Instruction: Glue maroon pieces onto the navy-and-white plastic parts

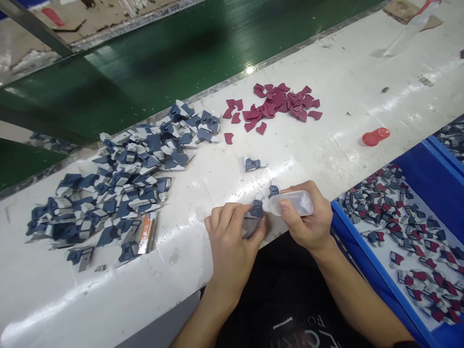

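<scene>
The blue-grey piece (256, 209) sits pinched in the grip of the left hand (232, 237), thumb and fingertips closed on it, just above the near edge of the white counter (203, 270). The right hand (308, 220) is wrapped around a small clear plastic bottle (292, 203), its grip closed on the bottle's body, and holds it lying sideways with the nozzle end pointing left, right at the piece; whether the nozzle actually touches it cannot be told. A second blue-grey piece (273, 191) lies on the counter just behind the bottle's nozzle, and a third (253, 164) lies a little farther back, apart from both hands.

To the left, well apart from the hands, a large heap of blue-grey and white pieces (123, 188) spreads across the counter, with a flat orange-and-silver packet (147, 234) lying at its near edge. Farther back, a smaller heap of dark red pieces (279, 104) lies near the counter's far edge, with a few strays trailing off to its left. A red cap (376, 137) lies on its side to the right. A blue bin (366, 261) stands against the counter on the right, holding many pieces that show both blue-grey and red. Beyond the counter runs a green belt (145, 63).
</scene>
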The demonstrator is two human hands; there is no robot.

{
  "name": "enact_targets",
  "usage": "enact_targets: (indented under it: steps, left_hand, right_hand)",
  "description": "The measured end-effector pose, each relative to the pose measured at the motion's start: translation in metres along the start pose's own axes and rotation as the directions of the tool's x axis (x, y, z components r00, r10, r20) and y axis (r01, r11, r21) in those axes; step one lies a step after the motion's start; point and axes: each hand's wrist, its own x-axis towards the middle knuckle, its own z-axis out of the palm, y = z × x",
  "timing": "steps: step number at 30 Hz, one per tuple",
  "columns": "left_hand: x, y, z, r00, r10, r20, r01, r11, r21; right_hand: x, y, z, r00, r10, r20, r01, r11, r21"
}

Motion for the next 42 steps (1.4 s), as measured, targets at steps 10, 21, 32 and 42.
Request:
enact_targets:
  steps: [10, 21, 32, 42]
  left_hand:
    - [0.009, 0.002, 0.006, 1.0, -0.03, 0.01, 0.029, 0.998, 0.056]
    - [0.088, -0.012, -0.03, 0.963, 0.057, 0.265, -0.086, 0.991, 0.099]
    - [0.09, -0.034, -0.041, 0.965, 0.149, 0.217, -0.166, 0.984, 0.062]
    - [-0.015, 0.003, -0.015, 0.986, 0.086, 0.146, -0.077, 0.995, -0.066]
  right_hand:
    - [0.001, 0.014, 0.002, 0.898, 0.316, -0.306, -0.212, 0.92, 0.329]
    - [0.001, 0.016, 0.002, 0.873, 0.375, -0.312, -0.191, 0.852, 0.488]
    - [0.007, 0.011, -0.002, 0.849, 0.466, -0.251, -0.228, 0.75, 0.621]
    - [-0.02, -0.001, -0.017, 0.905, 0.415, -0.087, -0.358, 0.858, 0.369]
